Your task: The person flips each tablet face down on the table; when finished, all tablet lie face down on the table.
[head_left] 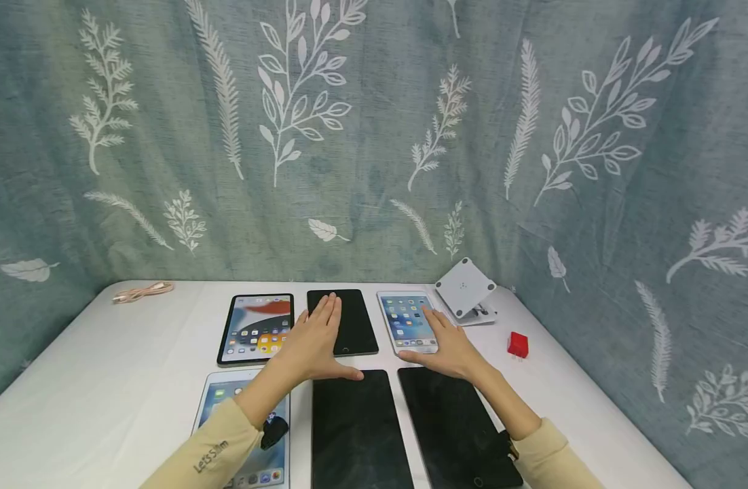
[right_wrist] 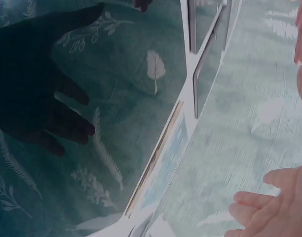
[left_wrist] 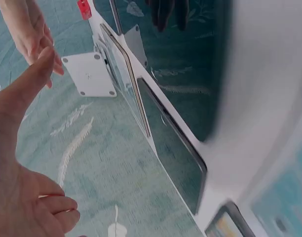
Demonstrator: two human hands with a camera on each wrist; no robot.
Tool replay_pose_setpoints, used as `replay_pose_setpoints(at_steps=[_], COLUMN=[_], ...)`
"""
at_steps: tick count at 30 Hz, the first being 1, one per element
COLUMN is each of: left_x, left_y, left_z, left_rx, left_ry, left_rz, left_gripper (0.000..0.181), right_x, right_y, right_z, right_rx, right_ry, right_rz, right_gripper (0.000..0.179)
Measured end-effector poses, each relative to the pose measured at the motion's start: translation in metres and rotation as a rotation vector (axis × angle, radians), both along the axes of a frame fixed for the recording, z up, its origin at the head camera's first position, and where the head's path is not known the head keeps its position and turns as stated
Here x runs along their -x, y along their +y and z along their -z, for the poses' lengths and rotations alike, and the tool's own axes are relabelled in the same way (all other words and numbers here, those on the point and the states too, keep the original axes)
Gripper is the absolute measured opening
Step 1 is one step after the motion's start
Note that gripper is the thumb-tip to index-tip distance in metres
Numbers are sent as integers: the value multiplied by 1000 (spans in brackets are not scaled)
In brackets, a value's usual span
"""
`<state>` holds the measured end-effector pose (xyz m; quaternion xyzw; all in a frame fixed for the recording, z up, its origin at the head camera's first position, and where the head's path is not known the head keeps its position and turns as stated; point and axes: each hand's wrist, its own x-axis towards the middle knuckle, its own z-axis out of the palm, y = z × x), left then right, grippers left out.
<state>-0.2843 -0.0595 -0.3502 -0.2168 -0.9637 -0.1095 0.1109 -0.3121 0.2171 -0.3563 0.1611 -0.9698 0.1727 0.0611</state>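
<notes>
In the head view, my left hand point(head_left: 319, 345) is held over the tablets with its fingers extended and thumb out to the side. It overlaps the far middle black tablet point(head_left: 357, 324); its thumb lies over the top of the near middle black tablet point(head_left: 360, 435). My right hand point(head_left: 446, 345), fingers spread, overlaps the lit white tablet point(head_left: 404, 314) and the near right black tablet point(head_left: 450, 421). Both wrist views show the hands raised off the screens, holding nothing. A lit dark-framed tablet point(head_left: 259, 327) and a larger white tablet point(head_left: 218, 394) lie left; the left forearm partly hides the white one.
A folding metal stand point(head_left: 465, 286) is at the back right of the white table point(head_left: 142, 380). A red charger plug point(head_left: 517, 344) lies near the right edge. At the back left sits a bundled cable point(head_left: 143, 292). A patterned curtain point(head_left: 362, 224) hangs behind.
</notes>
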Motion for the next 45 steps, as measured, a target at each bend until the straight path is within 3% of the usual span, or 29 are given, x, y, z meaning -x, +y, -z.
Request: replay_pose_setpoints(at_steps=[8, 14, 18, 24, 32, 39, 42, 45], left_x=[17, 35, 47, 59, 72, 74, 75, 77], left_y=[30, 60, 83, 107, 119, 122, 122, 123], left_z=[1, 6, 13, 29, 41, 49, 49, 51], left_rx=[2, 37, 0, -45, -10, -23, -41, -21], left_ry=[-12, -18, -33, -110, -136, -229, -263, -272], left_rz=[4, -28, -41, -42, -64, -68, -68, -59], left_gripper=[123, 114, 105, 98, 90, 55, 43, 37], right_x=[20, 33, 40, 48, 55, 57, 58, 60], right_y=[27, 45, 53, 59, 65, 66, 61, 56], right_z=[-4, -1, 4, 16, 33, 42, 41, 42], right_rx=[119, 136, 135, 124, 120, 73, 106, 203], right_ry=[-34, -80, -108, -140, -187, -184, -188, -247], right_rz=[43, 88, 115, 185, 209, 151, 148, 185], right_gripper=[101, 93, 89, 85, 79, 52, 44, 41])
